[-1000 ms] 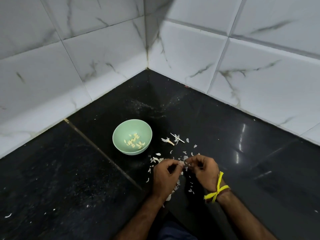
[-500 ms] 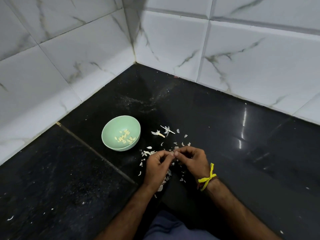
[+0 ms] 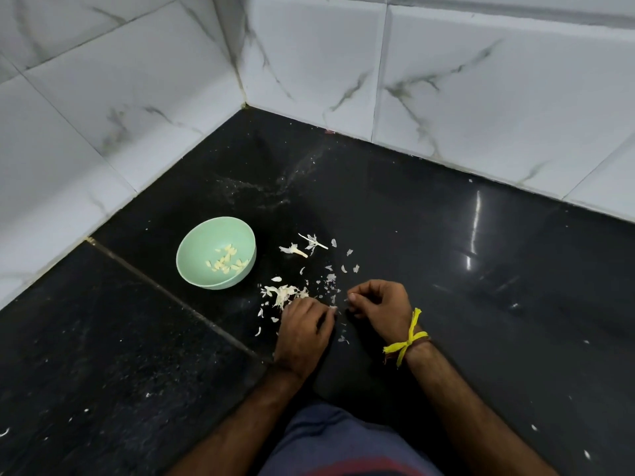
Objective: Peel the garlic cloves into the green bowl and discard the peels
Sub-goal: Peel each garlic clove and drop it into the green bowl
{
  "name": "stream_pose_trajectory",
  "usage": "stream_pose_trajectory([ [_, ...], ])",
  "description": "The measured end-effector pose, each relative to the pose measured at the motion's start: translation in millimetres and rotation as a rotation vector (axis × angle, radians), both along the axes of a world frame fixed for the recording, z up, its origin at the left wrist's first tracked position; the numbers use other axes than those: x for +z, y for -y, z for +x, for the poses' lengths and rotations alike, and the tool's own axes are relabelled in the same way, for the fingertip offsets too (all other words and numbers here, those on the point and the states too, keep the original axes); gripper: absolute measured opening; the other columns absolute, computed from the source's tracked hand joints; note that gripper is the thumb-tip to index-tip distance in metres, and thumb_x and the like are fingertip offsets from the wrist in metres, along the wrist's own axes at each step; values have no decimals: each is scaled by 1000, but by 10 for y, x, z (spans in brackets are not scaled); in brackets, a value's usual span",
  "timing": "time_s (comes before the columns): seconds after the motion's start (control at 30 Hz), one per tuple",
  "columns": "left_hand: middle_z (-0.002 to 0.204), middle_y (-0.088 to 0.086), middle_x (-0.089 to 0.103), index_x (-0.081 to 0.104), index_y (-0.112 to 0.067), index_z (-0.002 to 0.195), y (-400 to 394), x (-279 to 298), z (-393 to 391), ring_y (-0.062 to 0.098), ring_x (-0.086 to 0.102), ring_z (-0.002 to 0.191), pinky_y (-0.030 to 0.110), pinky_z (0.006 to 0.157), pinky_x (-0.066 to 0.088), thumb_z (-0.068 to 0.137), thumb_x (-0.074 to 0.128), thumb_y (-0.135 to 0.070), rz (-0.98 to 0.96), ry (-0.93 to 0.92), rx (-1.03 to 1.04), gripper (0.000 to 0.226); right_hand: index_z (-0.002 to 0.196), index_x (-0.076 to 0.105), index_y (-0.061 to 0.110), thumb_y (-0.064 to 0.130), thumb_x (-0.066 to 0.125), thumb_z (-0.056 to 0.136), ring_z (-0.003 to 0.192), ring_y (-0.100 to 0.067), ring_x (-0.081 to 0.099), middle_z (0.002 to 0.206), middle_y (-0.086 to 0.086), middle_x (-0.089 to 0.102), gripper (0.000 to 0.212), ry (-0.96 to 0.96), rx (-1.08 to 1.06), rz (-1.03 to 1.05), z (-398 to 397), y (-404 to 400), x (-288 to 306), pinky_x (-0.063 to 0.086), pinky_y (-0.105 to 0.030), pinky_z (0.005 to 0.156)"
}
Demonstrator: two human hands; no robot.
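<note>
Head view: left hand (image 3: 304,333) and right hand (image 3: 378,304), curled fingers pinching something tiny and unseen, have been drawn apart; the green bowl (image 3: 192,249) already holds peeled cloves (image 3: 226,261).

hands (image 3: 343,314) now apart, prev. touching

- Round pale green bowl (image 3: 215,252) holding cream-yellow peeled garlic cloves (image 3: 226,262)
- White papery garlic peels (image 3: 283,293) on glossy black speckled stone desk (image 3: 446,255)
- White grey-veined marble wall tiles (image 3: 481,97)
- Yellow wrist thread (image 3: 407,341)
</note>
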State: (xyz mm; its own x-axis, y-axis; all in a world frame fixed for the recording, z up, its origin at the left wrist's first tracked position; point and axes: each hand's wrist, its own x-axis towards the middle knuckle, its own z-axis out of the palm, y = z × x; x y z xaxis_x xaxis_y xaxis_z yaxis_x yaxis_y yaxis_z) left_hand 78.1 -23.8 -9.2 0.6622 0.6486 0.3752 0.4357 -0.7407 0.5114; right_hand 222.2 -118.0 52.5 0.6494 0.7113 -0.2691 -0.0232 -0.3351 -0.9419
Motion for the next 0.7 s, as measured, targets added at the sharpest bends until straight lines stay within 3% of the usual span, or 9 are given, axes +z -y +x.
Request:
stream_pose_trajectory([
  [0.13, 86, -4, 67, 71, -17, 85, 27, -20, -20, 21, 60, 86, 38, 76, 45, 92, 67, -25, 116, 33, -13, 10, 80, 71, 14, 7, 82, 76, 61, -16, 71, 67, -4, 73, 14, 72, -19, -54, 6, 46, 12, 58, -24, 59],
  [0.37, 87, -3, 69, 73, -12, 87, 25, 17, -36, 18, 60, 86, 34, 80, 42, 87, 56, -20, 83, 96, -21, 19, 81, 74, 18, 7, 73, 85, 65, -13, 72, 68, -2, 73, 12, 158, 73, -197, 8, 18, -66, 61, -29, 69],
  [0.7, 84, 0, 71, 74, -8, 85, 1, -40, -26, 15, 57, 84, 31, 81, 43, 86, 54, -17, 60, 134, 20, 22, 83, 74, 17, 5, 70, 87, 65, -11, 72, 71, 1, 74, 13, 159, 131, -212, 28, 31, -48, 59, -23, 66],
])
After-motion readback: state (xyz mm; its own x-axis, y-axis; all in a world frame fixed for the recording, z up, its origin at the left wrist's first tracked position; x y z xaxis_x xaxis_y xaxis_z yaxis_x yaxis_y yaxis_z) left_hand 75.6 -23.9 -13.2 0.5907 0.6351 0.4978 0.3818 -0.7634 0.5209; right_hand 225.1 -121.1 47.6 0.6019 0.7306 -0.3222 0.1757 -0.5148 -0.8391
